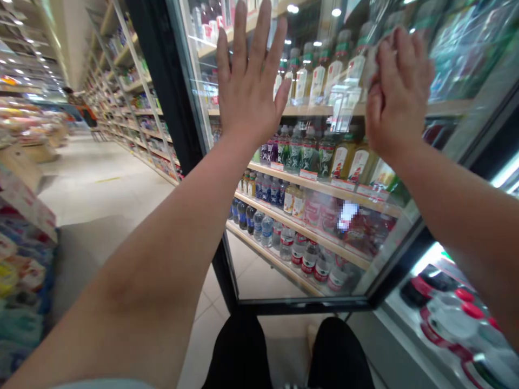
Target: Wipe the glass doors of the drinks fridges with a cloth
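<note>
My left hand (pixel 248 81) lies flat against the glass door (pixel 279 270) of a drinks fridge, fingers spread wide and holding nothing. My right hand (pixel 399 89) presses a small crumpled whitish cloth (pixel 371 59) against the same glass, higher up and to the right; its fingers are curled over the cloth. The door stands swung open towards me, and shelves of bottled drinks (pixel 308 156) show in the pane. My dark trouser legs (pixel 284 351) are at the bottom of the view.
The fridge interior (pixel 446 308) at the lower right holds bottles with red caps. A black door frame (pixel 162 70) rises on the left. A long aisle of stocked shelves (pixel 121 113) runs back left over a pale tiled floor (pixel 93 183). Packaged goods (pixel 20 254) stand at the far left.
</note>
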`<state>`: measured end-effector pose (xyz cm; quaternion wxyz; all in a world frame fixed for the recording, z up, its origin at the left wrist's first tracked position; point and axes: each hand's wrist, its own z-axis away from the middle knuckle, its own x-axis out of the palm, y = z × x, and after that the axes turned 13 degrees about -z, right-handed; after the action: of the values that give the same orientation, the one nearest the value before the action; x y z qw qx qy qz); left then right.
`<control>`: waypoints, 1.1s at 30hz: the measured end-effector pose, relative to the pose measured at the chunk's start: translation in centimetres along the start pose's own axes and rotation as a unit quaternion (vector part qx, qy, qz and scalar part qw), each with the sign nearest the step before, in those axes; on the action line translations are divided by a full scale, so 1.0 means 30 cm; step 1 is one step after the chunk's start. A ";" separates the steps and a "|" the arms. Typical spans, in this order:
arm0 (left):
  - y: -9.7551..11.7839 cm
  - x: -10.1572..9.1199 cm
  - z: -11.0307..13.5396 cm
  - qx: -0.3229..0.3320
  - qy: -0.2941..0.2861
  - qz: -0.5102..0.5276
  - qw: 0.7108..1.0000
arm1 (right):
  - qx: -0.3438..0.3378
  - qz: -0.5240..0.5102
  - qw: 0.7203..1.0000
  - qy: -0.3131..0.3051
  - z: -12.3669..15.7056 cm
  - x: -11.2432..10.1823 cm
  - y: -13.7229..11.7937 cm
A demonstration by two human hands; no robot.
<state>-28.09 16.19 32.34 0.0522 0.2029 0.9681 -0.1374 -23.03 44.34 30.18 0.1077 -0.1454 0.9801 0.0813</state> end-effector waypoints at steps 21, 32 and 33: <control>-0.007 0.023 -0.022 -0.007 -0.080 -0.037 0.996 | 0.019 -0.013 0.998 -0.053 0.068 0.038 -0.144; 0.004 0.001 -0.037 -0.033 -0.174 -0.076 0.981 | -0.003 0.070 0.997 -0.042 0.023 0.064 -0.162; 0.004 0.002 -0.036 -0.036 -0.178 -0.081 0.980 | -0.010 0.068 0.996 -0.060 0.007 0.058 -0.169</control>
<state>-28.14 16.63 33.34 0.2196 0.0939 0.9609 -0.1403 -23.08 39.13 28.91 0.1594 -0.0747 0.9786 0.1063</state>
